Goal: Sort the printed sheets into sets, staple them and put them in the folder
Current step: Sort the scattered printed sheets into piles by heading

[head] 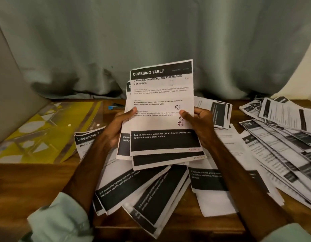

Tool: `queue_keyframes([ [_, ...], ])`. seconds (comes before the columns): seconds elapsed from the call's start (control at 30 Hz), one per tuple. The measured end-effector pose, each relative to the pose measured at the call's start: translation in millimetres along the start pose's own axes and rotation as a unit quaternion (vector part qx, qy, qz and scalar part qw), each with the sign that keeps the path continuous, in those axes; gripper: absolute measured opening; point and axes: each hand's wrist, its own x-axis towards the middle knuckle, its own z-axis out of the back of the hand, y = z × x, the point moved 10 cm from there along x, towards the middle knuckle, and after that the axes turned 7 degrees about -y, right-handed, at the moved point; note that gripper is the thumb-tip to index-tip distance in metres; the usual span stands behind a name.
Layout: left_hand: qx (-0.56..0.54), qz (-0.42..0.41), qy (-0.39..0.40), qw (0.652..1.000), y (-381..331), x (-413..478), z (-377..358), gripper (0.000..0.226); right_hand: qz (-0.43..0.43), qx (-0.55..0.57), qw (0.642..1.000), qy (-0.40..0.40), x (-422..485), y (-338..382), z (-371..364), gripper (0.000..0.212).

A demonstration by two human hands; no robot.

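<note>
Both hands hold one stack of printed sheets (pixel 162 119) upright above the table (pixel 37 179), centre of view. The left hand (pixel 118 127) grips the stack's left edge, thumb on the front, fingers curled behind; the right hand (pixel 199 126) grips the right edge in the same way. The top sheet (pixel 160 91) is headed "DRESSING TABLE"; the sheets behind it are offset, their edges showing at left and bottom.

Beneath the held stack, loose sheets (pixel 142 187) lie overlapped on the table; a further fanned pile (pixel 282 142) spreads along the right side. The folder (pixel 46 133), yellow under a clear cover, lies flat at left rear, apart from the held stack; one loose sheet's corner lies just beside it.

A small dark item with a blue end (pixel 114 107) lies behind the left hand; possibly a stapler or a pen, the view being too dim to tell. A grey-green curtain (pixel 151 41) hangs behind the table; pale sleeves (pixel 58 220) show at the bottom edge.
</note>
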Motion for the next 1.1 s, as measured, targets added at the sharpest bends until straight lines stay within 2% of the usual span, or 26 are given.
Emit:
queue_keyframes([
  [0.07, 0.048, -0.023, -0.066, 0.996, 2.6, 4.3, 11.8, 0.027, 0.003, -0.004, 1.0, 0.004, -3.5, -5.3, -1.1, 0.022],
  [0.17, 0.071, -0.038, -0.085, 0.993, 5.5, 9.2, 16.3, 0.024, 0.001, 0.005, 1.0, 0.01, -5.5, -10.3, -1.6, 0.016],
  [0.37, 0.067, -0.07, -0.108, 0.989, 7.4, 21.0, 26.6, 0.045, -0.011, 0.024, 0.999, 0.037, -4.1, -10.8, 4.1, 0.024],
  [0.5, 0.041, -0.087, -0.139, 0.986, 5.3, 21.9, 31.4, 0.043, -0.03, 0.027, 0.996, 0.075, -7.6, -10.0, 5.1, 0.027],
  [1.1, 0.032, -0.089, -0.125, 0.988, 8.8, 22.0, 23.8, 0.06, -0.025, 0.025, 0.998, 0.06, -8.1, -9.4, 18.2, 0.027],
])
